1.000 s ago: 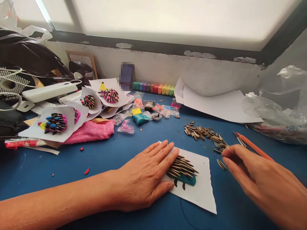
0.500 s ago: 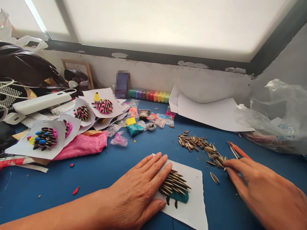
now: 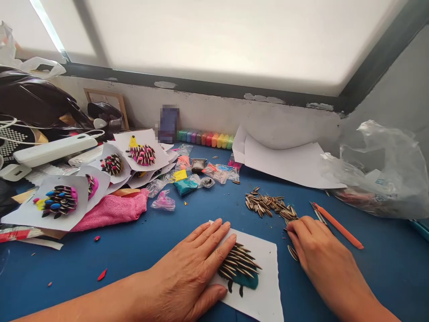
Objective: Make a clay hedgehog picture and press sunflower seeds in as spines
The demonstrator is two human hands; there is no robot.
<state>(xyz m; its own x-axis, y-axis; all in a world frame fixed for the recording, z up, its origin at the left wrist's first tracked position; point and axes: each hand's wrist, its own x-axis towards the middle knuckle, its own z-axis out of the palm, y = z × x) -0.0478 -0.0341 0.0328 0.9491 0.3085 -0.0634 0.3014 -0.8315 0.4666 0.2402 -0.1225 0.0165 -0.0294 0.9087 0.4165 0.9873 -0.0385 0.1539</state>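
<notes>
My left hand (image 3: 187,273) lies flat with its fingers stretched out, pressing down the left side of a white paper sheet (image 3: 268,268). On that sheet is a teal clay shape (image 3: 248,280) covered with rows of striped sunflower seeds (image 3: 243,259), with two small black legs below; my hand hides its left part. My right hand (image 3: 321,250) is at the near right end of a loose seed pile (image 3: 264,203). Its thumb and fingers are pinched together, with the tip of a sunflower seed (image 3: 286,230) showing at them. One loose seed (image 3: 292,253) lies just under that hand.
Small clay packets (image 3: 186,187) lie mid-table. Finished seed-and-clay pieces (image 3: 62,201) and a pink cloth (image 3: 110,208) are at the left. An orange-handled tool (image 3: 338,226), a clear plastic bag (image 3: 385,174) and white paper sheets (image 3: 288,158) lie at the right and back.
My right hand has moved left along the seed pile, uncovering the orange-handled tool. My left hand stays flat on the sheet. The view has shifted slightly.
</notes>
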